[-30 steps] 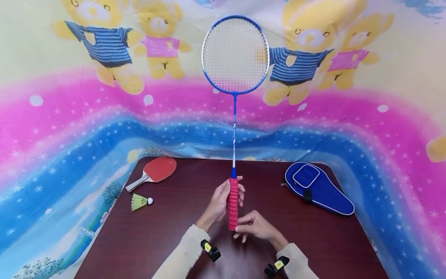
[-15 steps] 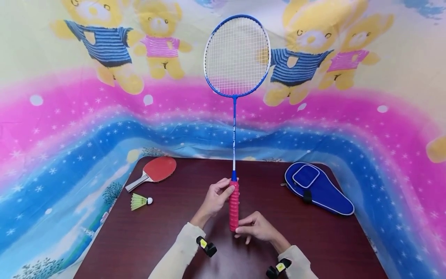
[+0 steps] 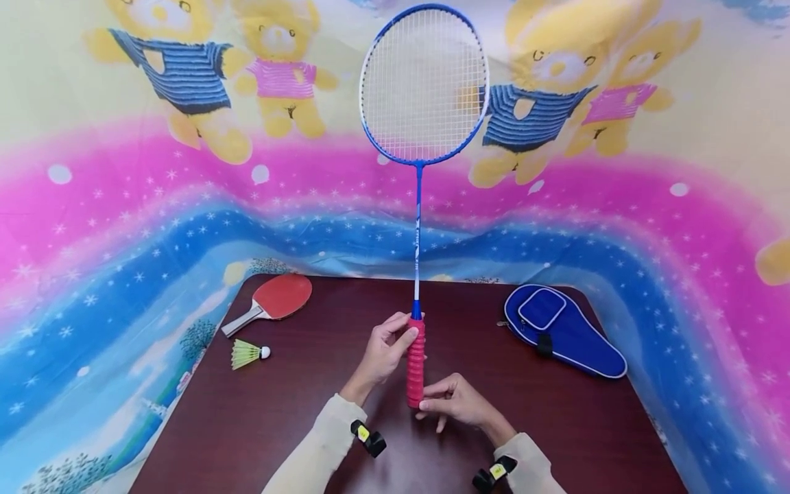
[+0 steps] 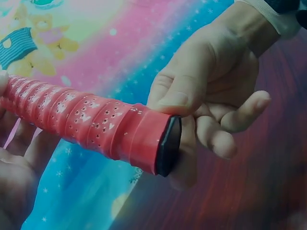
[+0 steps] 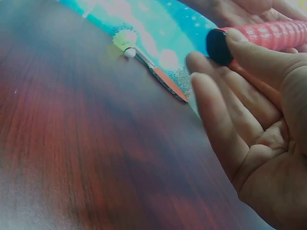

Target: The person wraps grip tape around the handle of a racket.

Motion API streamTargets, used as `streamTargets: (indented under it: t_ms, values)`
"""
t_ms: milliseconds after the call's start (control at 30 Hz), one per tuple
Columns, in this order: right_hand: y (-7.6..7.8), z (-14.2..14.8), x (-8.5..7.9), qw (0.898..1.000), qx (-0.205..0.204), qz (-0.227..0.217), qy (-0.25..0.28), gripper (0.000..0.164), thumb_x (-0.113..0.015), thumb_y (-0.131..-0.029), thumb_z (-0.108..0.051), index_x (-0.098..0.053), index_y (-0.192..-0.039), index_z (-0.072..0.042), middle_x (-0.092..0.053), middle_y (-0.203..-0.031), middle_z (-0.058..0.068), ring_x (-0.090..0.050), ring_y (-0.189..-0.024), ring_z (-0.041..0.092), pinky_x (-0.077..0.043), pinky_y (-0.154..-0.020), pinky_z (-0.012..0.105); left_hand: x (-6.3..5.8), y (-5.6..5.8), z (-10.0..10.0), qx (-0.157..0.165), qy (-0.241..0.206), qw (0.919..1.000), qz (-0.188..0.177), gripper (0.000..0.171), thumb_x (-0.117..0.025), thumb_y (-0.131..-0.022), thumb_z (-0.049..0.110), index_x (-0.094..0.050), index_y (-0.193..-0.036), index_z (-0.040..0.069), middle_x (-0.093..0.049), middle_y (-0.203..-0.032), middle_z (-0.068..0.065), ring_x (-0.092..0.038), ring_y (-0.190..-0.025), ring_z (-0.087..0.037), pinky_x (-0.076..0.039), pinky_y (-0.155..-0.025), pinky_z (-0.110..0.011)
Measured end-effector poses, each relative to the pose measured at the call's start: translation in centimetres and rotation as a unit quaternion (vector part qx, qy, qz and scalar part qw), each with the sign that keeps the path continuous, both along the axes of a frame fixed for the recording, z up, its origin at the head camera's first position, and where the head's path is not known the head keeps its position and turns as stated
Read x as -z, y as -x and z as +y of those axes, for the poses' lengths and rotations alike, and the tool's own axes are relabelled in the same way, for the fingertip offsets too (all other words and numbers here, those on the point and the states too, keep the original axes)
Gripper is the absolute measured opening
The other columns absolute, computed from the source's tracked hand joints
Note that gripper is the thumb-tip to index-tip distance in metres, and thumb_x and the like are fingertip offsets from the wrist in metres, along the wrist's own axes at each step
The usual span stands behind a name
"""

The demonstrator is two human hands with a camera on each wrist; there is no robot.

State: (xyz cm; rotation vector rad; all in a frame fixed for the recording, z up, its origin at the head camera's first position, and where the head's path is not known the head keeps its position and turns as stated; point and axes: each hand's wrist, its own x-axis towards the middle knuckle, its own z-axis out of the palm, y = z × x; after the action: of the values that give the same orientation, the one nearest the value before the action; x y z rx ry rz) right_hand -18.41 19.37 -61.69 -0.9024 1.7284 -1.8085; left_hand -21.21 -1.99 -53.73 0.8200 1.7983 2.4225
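Note:
A badminton racket (image 3: 417,233) with a blue and white frame stands upright above the table, its strung head at the top. My left hand (image 3: 381,353) pinches the upper part of its red wrapped grip (image 3: 415,370), thumb on the near side. Lower down, my right hand (image 3: 459,401) pinches the bottom end of that grip between thumb and index finger. In the left wrist view the grip's black end cap (image 4: 169,146) shows beside the right hand (image 4: 201,86). The right hand's other fingers (image 5: 216,115) stand loose from the grip in the right wrist view.
On the dark red-brown table (image 3: 278,425), a red table tennis bat (image 3: 282,297) lies at the back left. A yellow-green shuttlecock (image 3: 248,353) lies in front of it. At the back right is a blue bat case (image 3: 561,333). A patterned cloth (image 3: 345,240) hangs behind the table.
Earlier, my left hand shifted its hold to a pinch nearer the top of the grip. Since then the racket's head has risen slightly in view and looks larger. The right hand stays at the grip's end.

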Motion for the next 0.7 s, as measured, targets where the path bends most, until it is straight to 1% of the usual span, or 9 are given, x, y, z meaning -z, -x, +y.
streamTargets:
  t_ms: [100, 233, 300, 367, 533, 600, 700]
  values:
    - [0.2, 0.2, -0.1, 1.000, -0.006, 0.000, -0.003, 0.031, -0.064, -0.100, -0.003, -0.065, -0.123, 0.018, -0.067, -0.098, 0.042, -0.079, -0.087, 0.027, -0.047, -0.049, 0.068, -0.2, 0.0, 0.0, 0.006, 0.003, 1.0000, 0.006, 0.042, -0.060, -0.104, 0.011, -0.055, -0.140, -0.011, -0.058, -0.106, -0.003, -0.068, -0.090, -0.011, -0.066, -0.071, -0.044]
    - [0.4, 0.4, -0.3, 1.000, -0.018, -0.010, -0.012, 0.033, -0.064, -0.100, -0.005, -0.064, -0.123, 0.019, -0.063, -0.100, 0.047, -0.079, -0.088, 0.024, -0.052, -0.052, 0.062, -0.2, 0.0, 0.0, 0.003, 0.003, 1.0000, 0.006, 0.041, -0.058, -0.105, 0.009, -0.054, -0.140, -0.013, -0.058, -0.105, -0.003, -0.068, -0.087, -0.010, -0.066, -0.069, -0.043]
    - [0.4, 0.5, -0.4, 1.000, -0.023, -0.012, -0.015, 0.034, -0.064, -0.100, -0.006, -0.064, -0.123, 0.019, -0.060, -0.101, 0.050, -0.079, -0.088, 0.027, -0.054, -0.053, 0.061, -0.1, 0.1, 0.0, -0.002, 0.003, 1.0000, 0.004, 0.042, -0.057, -0.105, 0.008, -0.053, -0.140, -0.014, -0.058, -0.104, -0.002, -0.068, -0.085, -0.010, -0.066, -0.068, -0.041]
    - [0.5, 0.5, -0.5, 0.999, -0.027, -0.012, -0.014, 0.033, -0.064, -0.101, -0.006, -0.064, -0.123, 0.018, -0.058, -0.102, 0.051, -0.079, -0.088, 0.033, -0.053, -0.054, 0.063, 0.0, 0.1, -0.1, -0.006, 0.002, 1.0000, 0.003, 0.042, -0.056, -0.105, 0.008, -0.052, -0.141, -0.014, -0.058, -0.104, -0.002, -0.067, -0.084, -0.010, -0.066, -0.067, -0.039]
    - [0.6, 0.4, -0.8, 0.999, -0.035, -0.002, -0.023, 0.031, -0.064, -0.101, -0.006, -0.066, -0.124, 0.015, -0.060, -0.102, 0.049, -0.076, -0.087, 0.043, -0.051, -0.058, 0.069, 0.3, 0.2, -0.3, -0.003, 0.005, 1.0000, 0.005, 0.041, -0.055, -0.106, 0.009, -0.052, -0.141, -0.014, -0.059, -0.104, -0.001, -0.067, -0.082, -0.010, -0.066, -0.067, -0.036]
    - [0.7, 0.5, -1.0, 0.999, -0.037, 0.003, -0.032, 0.030, -0.064, -0.101, -0.006, -0.066, -0.124, 0.013, -0.063, -0.103, 0.047, -0.075, -0.087, 0.045, -0.053, -0.060, 0.067, 0.4, 0.2, -0.5, 0.002, 0.008, 0.9999, 0.007, 0.041, -0.056, -0.106, 0.009, -0.052, -0.140, -0.014, -0.059, -0.104, -0.001, -0.067, -0.083, -0.010, -0.066, -0.067, -0.036]
    - [0.8, 0.7, -1.4, 0.998, -0.026, 0.012, -0.052, 0.031, -0.065, -0.101, -0.008, -0.067, -0.126, 0.010, -0.069, -0.103, 0.040, -0.075, -0.088, 0.045, -0.058, -0.063, 0.062, 0.6, 0.1, -0.7, 0.009, 0.012, 0.9999, 0.008, 0.041, -0.056, -0.106, 0.009, -0.053, -0.140, -0.013, -0.058, -0.104, -0.002, -0.067, -0.083, -0.011, -0.066, -0.067, -0.037]
